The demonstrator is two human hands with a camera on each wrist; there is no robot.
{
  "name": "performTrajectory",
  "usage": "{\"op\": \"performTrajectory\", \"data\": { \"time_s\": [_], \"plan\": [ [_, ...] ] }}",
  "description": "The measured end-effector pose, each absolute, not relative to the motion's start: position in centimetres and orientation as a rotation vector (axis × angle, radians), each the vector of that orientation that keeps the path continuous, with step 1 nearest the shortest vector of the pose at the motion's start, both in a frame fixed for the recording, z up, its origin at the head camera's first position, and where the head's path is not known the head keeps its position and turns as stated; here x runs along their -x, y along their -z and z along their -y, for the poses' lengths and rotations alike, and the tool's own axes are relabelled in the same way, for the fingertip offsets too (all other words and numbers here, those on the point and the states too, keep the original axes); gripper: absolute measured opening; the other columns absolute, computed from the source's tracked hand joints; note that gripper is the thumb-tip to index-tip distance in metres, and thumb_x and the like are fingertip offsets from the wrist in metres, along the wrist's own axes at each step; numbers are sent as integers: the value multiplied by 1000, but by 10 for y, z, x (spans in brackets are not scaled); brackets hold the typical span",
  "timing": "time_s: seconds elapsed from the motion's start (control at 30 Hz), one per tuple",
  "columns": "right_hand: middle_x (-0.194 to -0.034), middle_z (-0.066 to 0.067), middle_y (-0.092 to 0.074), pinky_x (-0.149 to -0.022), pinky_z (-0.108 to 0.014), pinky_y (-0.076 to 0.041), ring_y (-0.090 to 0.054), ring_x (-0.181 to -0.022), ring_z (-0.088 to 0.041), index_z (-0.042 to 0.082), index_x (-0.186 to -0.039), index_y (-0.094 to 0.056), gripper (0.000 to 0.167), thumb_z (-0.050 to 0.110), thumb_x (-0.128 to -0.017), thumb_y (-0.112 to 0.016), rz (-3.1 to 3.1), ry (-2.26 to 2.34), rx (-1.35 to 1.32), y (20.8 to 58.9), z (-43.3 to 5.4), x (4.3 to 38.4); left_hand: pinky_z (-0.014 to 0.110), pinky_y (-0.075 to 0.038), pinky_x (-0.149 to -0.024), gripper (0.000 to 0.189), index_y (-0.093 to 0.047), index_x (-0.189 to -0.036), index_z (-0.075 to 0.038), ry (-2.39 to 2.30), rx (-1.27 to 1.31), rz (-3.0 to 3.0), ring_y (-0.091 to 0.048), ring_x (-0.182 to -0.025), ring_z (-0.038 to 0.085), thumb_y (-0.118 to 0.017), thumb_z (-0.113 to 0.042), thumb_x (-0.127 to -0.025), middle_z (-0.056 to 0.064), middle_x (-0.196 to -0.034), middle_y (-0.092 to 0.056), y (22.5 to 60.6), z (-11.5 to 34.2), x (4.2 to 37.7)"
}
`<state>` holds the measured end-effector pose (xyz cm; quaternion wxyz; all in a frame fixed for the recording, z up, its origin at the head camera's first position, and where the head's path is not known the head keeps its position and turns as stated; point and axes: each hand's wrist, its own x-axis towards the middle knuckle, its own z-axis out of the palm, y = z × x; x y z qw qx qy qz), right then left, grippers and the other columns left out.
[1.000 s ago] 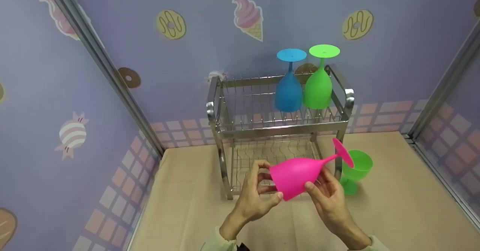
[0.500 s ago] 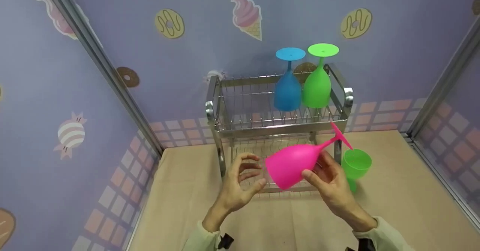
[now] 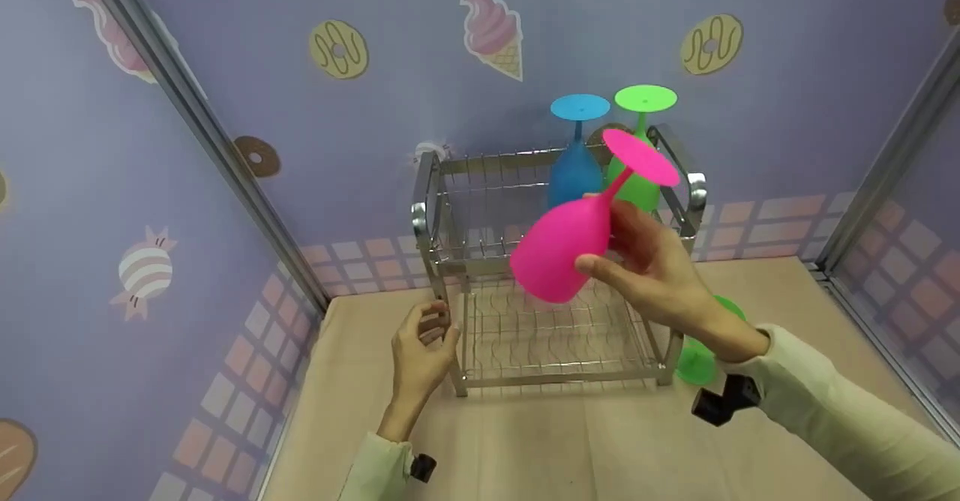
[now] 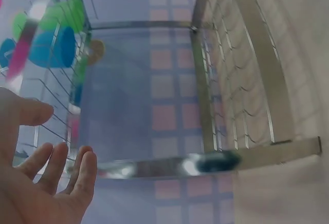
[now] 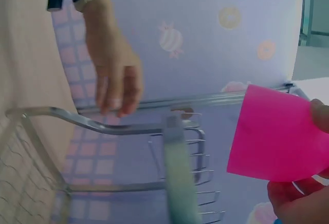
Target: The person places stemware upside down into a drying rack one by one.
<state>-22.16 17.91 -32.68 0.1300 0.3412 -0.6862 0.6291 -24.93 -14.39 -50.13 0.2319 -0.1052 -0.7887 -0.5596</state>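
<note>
My right hand grips a pink goblet by its bowl, thumb in front and fingers behind. The goblet tilts with its foot up to the right and its mouth down to the left, in front of the upper rack tier. In the right wrist view the pink goblet shows its bowl. Beside the rack's left front leg, my left hand hangs with loosely curled fingers and nothing in them. A blue goblet and a green goblet stand upside down on the rack's upper right, partly covered.
The two-tier metal dish rack stands on a beige-covered table against a patterned wall. Another green goblet stands upright on the table right of the rack, partly behind my right forearm.
My left hand has let go of the pink goblet and moved left. My right hand has raised it toward the rack's upper tier, turning its foot further upward.
</note>
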Motion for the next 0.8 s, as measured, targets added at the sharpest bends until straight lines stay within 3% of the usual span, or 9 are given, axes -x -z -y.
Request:
{"op": "performTrajectory", "data": {
  "time_s": [0.17, 0.33, 0.5, 0.8],
  "plan": [
    [-136, -16, -68, -105, -30, -60, -68, -122, -25, -4, -152, -51, 64, -7, -93, -77, 2115, -1709, -970, 287, -167, 232, 57, -64, -94, 39, -65, -129, 5, 1545, 177, 2160, -72, -110, 48, -78, 2, -92, 26, -128, -68, 518, 153, 261],
    [-136, -14, -68, -106, -29, -59, -68, -123, -23, -3, -151, -51, 64, 3, -94, -80, 2178, -1519, -987, 265, -156, 252, 54, -65, -93, 41, -65, -131, 3, 1582, 112, 2203, -73, -109, 46, -77, 4, -92, 24, -128, -68, 527, 157, 264],
    [-142, -15, -66, -111, -39, -57, -68, -128, -28, 0, -155, -49, 68, 13, -96, -80, 2293, -1414, -944, 254, -144, 286, 49, -67, -88, 43, -63, -132, 3, 1558, 108, 2192, -75, -105, 45, -75, 8, -91, 25, -126, -68, 536, 157, 267],
    [-145, -16, -63, -113, -45, -56, -66, -131, -32, 3, -158, -45, 71, 14, -97, -79, 2469, -1361, -808, 250, -127, 333, 42, -69, -82, 37, -64, -127, 3, 1493, 105, 2232, -77, -97, 40, -73, 11, -92, 23, -119, -70, 543, 154, 278]
  ]
}}
